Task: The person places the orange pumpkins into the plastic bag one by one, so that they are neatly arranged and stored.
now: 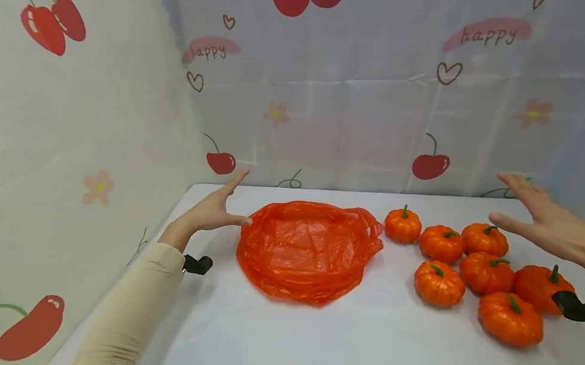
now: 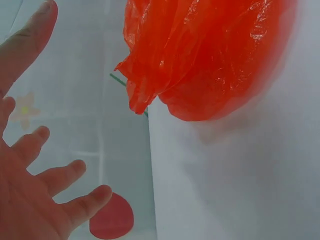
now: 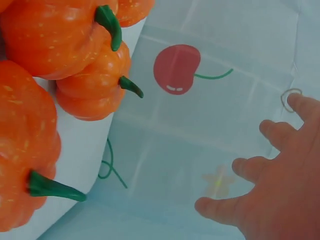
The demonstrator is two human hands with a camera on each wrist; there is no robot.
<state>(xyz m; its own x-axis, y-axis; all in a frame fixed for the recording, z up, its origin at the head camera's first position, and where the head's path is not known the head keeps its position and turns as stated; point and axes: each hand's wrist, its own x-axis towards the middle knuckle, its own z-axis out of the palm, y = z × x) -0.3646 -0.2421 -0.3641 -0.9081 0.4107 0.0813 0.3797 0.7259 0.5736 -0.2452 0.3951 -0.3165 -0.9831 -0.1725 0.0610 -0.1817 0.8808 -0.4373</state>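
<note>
An orange-red plastic bag [image 1: 302, 283] lies on the white table with its mouth spread wide, facing up. My left hand [image 1: 214, 206] hovers at the bag's left side, fingers spread and nothing in it; the thumb tip overlaps the rim in the head view. To the right, several small orange pumpkins [image 1: 439, 283] with green stems sit in a loose group. Above the right part of that group is my right hand [image 1: 553, 227], raised, its fingers straight and holding nothing. In the right wrist view the hand's fingers stand apart from the pumpkins [image 3: 92, 87].
The white table [image 1: 316, 354] ends at the back against a curtain [image 1: 354, 117] printed with cherries, hearts and flowers. Another printed sheet [image 1: 86, 135] hangs along the left side. A black strap piece [image 1: 198, 265] juts from the left wrist.
</note>
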